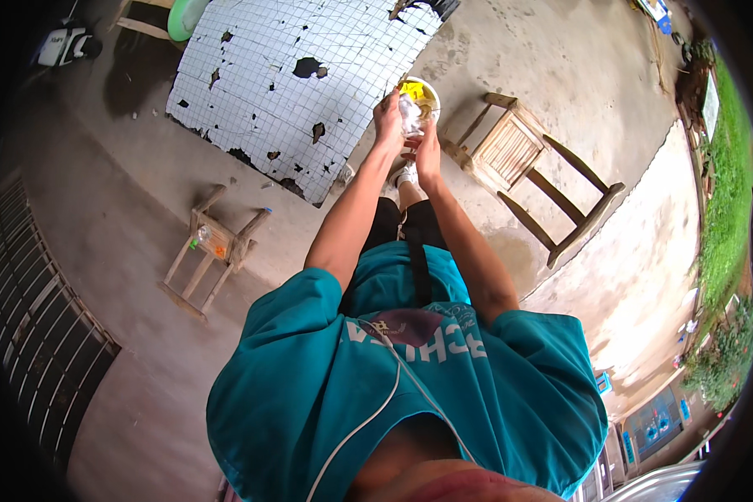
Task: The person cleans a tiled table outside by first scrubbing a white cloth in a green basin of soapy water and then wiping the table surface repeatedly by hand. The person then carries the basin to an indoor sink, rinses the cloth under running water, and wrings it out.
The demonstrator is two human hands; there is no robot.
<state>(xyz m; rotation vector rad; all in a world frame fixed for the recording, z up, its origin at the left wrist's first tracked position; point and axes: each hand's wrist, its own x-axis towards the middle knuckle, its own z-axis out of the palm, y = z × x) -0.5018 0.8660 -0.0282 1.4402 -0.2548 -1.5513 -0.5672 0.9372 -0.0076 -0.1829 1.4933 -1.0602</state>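
My left hand (pixel 388 122) and my right hand (pixel 427 154) are close together in front of me, with a crumpled white item (pixel 409 114) between them. The item looks soft, like thin plastic or paper, but blur hides its exact kind. Just beyond and partly behind the hands is a round white container (pixel 437 100). Something bright yellow (pixel 412 90) shows inside it, beside brownish contents. My left fingers are at the item's left side; my right fingers are at its lower right, partly spread and blurred.
A white grid-patterned tabletop (pixel 245 81) with dark torn patches lies ahead left. A wooden chair (pixel 511 150) is on the right. On the left, a small wooden stool (pixel 216 241) bears a clear object. A green round basin (pixel 185 19) and a metal grille (pixel 44 314) are farther out.
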